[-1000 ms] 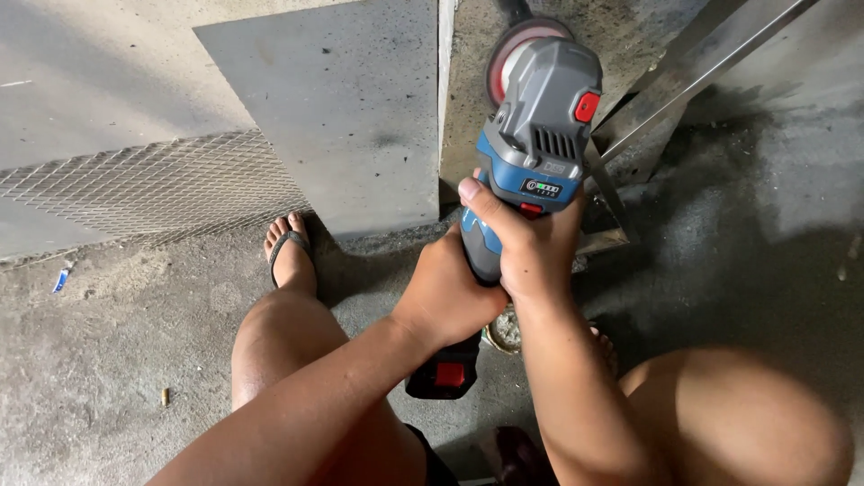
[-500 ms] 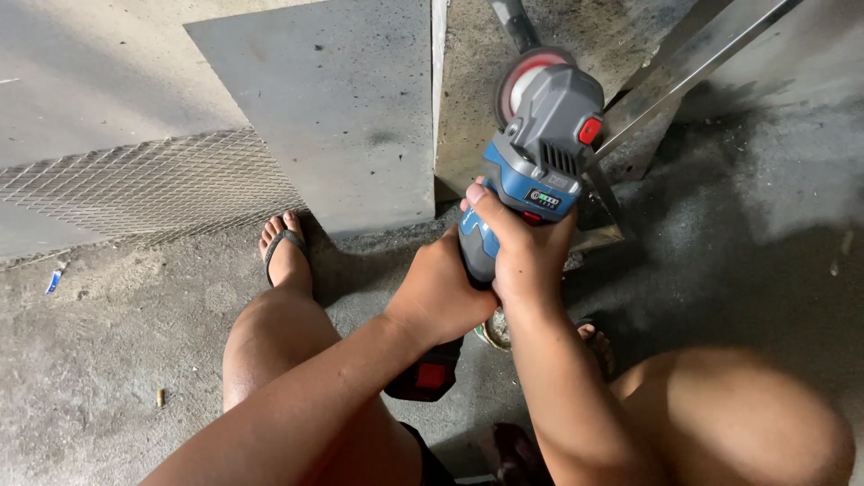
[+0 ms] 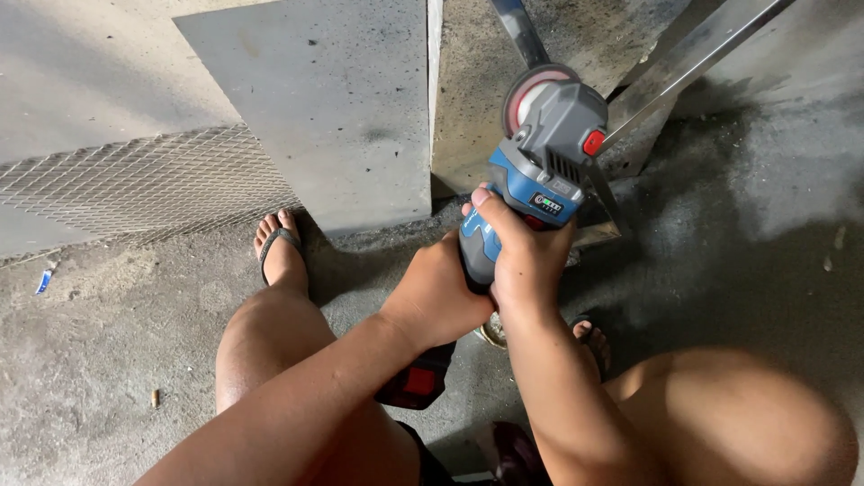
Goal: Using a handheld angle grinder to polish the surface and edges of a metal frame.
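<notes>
Flanking the grinder [image 3: 540,171]: concrete slab [image 3: 333,108], metal bar [image 3: 693,58].

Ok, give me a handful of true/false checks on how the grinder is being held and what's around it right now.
1. Both hands grip the angle grinder. True: the left hand and right hand wrap its blue body.
2. The grinder's disc points toward the person's knees. False: the disc points away, toward the metal bar.
3. A sheet of metal mesh lies to the left of the grey panel. True.
4. The person wears closed boots. False: the left foot is in an open sandal.
5. The grinder trails a power cord across the floor. False: no cord shows; a battery pack sits at its rear end.
</notes>
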